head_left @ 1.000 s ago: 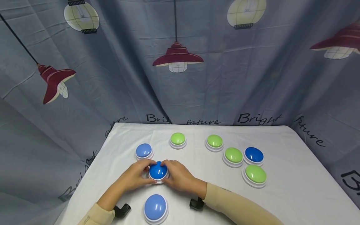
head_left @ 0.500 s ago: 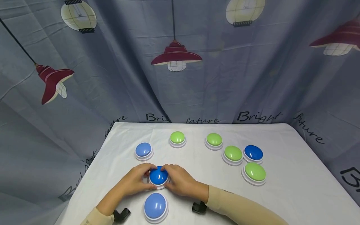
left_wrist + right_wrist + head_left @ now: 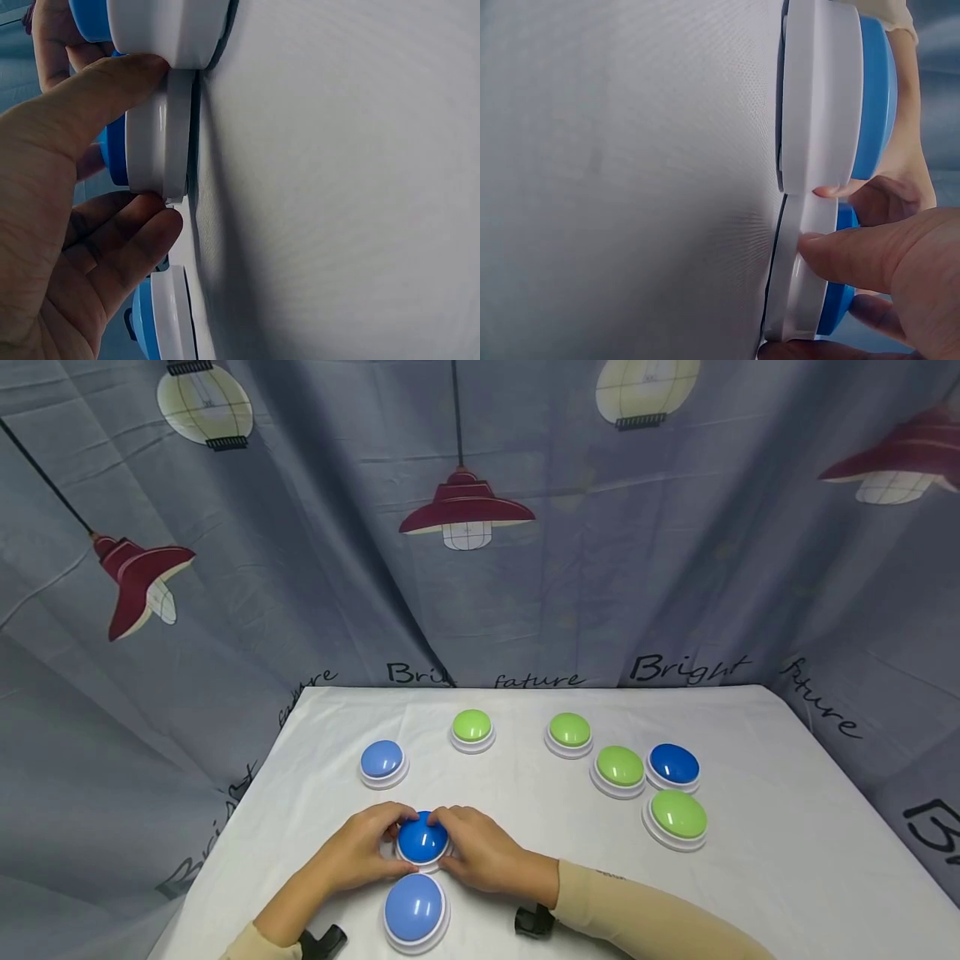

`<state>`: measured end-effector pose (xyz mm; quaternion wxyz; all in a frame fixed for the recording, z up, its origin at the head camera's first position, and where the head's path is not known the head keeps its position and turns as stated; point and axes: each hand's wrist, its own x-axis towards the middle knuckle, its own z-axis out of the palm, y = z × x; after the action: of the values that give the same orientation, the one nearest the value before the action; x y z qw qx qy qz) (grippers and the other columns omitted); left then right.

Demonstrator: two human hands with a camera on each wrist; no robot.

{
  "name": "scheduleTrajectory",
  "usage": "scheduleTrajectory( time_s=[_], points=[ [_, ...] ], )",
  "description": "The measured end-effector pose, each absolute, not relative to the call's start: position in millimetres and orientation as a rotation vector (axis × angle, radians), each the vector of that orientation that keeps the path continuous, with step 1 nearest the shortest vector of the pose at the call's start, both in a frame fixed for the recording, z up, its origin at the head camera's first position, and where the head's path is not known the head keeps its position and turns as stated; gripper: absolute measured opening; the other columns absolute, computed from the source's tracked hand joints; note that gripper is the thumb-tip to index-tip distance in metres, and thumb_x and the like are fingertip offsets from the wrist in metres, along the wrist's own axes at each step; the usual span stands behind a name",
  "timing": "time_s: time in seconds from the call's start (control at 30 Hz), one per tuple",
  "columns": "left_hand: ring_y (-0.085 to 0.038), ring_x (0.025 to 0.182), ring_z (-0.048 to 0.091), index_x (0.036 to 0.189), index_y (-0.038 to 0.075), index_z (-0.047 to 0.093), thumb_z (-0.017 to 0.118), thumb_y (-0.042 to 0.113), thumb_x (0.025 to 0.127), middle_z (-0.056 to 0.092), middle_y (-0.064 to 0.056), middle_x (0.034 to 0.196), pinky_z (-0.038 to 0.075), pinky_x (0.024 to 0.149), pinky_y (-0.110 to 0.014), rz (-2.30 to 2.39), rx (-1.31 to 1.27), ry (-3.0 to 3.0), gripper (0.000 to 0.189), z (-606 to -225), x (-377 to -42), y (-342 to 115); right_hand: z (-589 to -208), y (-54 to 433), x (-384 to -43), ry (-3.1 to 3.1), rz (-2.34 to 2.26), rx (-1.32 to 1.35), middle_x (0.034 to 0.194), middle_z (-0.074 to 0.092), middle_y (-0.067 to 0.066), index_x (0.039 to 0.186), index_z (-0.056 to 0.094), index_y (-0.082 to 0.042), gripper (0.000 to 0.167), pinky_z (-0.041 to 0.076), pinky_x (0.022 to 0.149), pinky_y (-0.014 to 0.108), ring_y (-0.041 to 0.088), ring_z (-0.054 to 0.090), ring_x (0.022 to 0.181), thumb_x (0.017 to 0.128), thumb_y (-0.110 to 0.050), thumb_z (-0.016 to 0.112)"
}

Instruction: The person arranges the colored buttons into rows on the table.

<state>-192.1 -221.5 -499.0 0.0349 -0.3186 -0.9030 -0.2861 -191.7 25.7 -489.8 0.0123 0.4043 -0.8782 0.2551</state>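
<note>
Between both hands sits a dark blue domed push button (image 3: 422,838) with a white round base, flat on the white tablecloth. My left hand (image 3: 366,850) grips its left side, thumb at the near edge and fingers at the far edge. From the right, my right hand (image 3: 486,853) holds it the same way, its thumb (image 3: 847,255) on the white base. Directly in front is a larger light blue push button (image 3: 413,908); in the left wrist view its white base (image 3: 169,30) appears to meet the held button's base (image 3: 157,142).
Farther back on the left stands another light blue button (image 3: 382,761). Green buttons (image 3: 472,727) stand at the back and right, one (image 3: 678,816) close to a second dark blue button (image 3: 674,765). A grey printed curtain (image 3: 562,568) hangs behind the table.
Both hands have slid the dark blue button toward the person, closing the gap to the front light blue button. The other buttons have kept their places; the head view has shifted slightly.
</note>
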Motion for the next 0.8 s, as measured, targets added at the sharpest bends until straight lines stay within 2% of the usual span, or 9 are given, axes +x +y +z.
scheduleTrajectory(
  time_s=[0.53, 0.67, 0.8],
  points=[
    [-0.003, 0.092, 0.056, 0.128, 0.020, 0.057, 0.087, 0.045, 0.072, 0.058, 0.013, 0.112, 0.051, 0.083, -0.026, -0.917, -0.944, -2.870, 0.068, -494.9, -191.8, -224.6, -484.5, 22.9, -198.6, -2.775, 0.722, 1.366, 0.116, 0.060, 0.005, 0.130, 0.049, -0.010, 0.055, 0.048, 0.095, 0.027, 0.013, 0.057, 0.109, 0.085, -0.021, 0.080],
    [-0.005, 0.098, 0.056, 0.131, 0.021, 0.055, 0.086, 0.047, 0.074, 0.058, 0.013, 0.115, 0.051, 0.088, -0.029, -0.896, -0.965, -2.934, 0.071, -488.5, -195.8, -227.4, -473.4, 24.7, -210.7, -2.855, 0.699, 1.478, 0.118, 0.058, 0.005, 0.130, 0.048, -0.010, 0.046, 0.047, 0.095, 0.026, 0.011, 0.057, 0.110, 0.093, -0.027, 0.070],
    [-0.010, 0.100, 0.058, 0.131, 0.017, 0.056, 0.086, 0.037, 0.076, 0.061, 0.011, 0.112, 0.050, 0.090, -0.033, -0.922, -0.983, -2.970, 0.065, -479.2, -201.1, -232.7, -466.4, 24.6, -223.9, -2.919, 0.780, 1.496, 0.111, 0.060, 0.001, 0.125, 0.053, -0.009, 0.031, 0.048, 0.091, 0.025, 0.007, 0.057, 0.102, 0.102, -0.030, 0.055]
  ],
)
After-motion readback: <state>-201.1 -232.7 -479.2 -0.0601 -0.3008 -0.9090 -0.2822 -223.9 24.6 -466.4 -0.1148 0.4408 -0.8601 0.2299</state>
